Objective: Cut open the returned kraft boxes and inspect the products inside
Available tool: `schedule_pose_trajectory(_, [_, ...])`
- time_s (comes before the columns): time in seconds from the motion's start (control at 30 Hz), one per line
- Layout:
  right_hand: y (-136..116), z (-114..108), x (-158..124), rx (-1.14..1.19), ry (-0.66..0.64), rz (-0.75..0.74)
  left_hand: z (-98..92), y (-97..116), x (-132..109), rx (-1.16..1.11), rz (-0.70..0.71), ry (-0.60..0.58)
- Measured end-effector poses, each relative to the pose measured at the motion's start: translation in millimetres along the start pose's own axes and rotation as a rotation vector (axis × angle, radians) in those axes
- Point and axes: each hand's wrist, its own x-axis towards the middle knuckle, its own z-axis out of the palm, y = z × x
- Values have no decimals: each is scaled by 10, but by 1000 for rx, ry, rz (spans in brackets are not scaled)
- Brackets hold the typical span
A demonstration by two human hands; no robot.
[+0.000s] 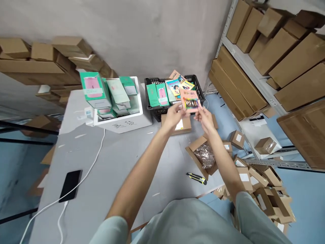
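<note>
Both hands hold a small pink booklet (190, 100) with a colourful picture on its cover. My left hand (174, 117) pinches its lower left side, and my right hand (204, 118) grips the lower right corner. Behind it stands a black crate (154, 110) with green packets (152, 96) and other booklets, among them a blue one (174, 87) and a yellow one (187, 85). Under the hands, a closed cardboard box (186, 125) with a white label lies on the table. Nearer to me, an open carton (194, 145) holds clear plastic wrapping (205, 156).
A white foam box (124, 123) full of green packets stands left of the crate. On the grey table (111, 169) lie a phone (71, 184) with white cables and a yellow-black cutter (196, 178). Cardboard boxes fill the right shelves (246, 64) and are piled on the floor.
</note>
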Motion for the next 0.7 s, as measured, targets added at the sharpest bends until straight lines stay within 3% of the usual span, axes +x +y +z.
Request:
schedule_pose_trajectory(0.1, [-146,29,551,52,75,43,182,182,526,20,-13,79])
schedule_pose_trajectory(0.17, [-117,-59,678,30,153,96,230,131,506,65,-44,103])
schedule_pose_trajectory(0.27, [137,-404,434,-71,190,87,141,-267,-24,124,-91,45])
schedule_pose_trajectory(0.4, [618,-1167,-382,-418,203,-86,-134,-1083,-1041,271,-219,121])
schedule_pose_trajectory(0.5, [848,-1772,-1025,-696,289,-143,-227,-1548,-1667,276,-362,200])
schedule_pose_trajectory(0.6, [996,-2190,-1532,-910,337,-50,-159,-1799,-2091,212,-512,205])
schedule_pose_trajectory(0.7, [1147,-2335,-1861,-954,308,89,7,-1911,-2323,163,-603,143])
